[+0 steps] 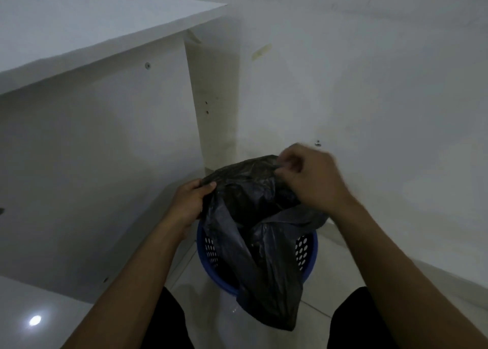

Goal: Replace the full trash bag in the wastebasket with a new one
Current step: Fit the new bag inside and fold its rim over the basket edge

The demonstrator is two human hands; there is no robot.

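Observation:
A blue perforated wastebasket (307,253) stands on the tiled floor in a corner. A black trash bag (253,195) is held spread above it, with part of the plastic hanging over the near rim down to the floor. My left hand (188,203) grips the bag's left edge. My right hand (309,179) pinches the far upper edge of the bag, and it is blurred. The basket's inside is mostly hidden by the bag.
A white desk panel (100,163) with its top (79,23) stands close on the left. White walls (369,97) close the corner behind and to the right. My knees in dark trousers (351,322) frame the basket on the glossy floor (52,317).

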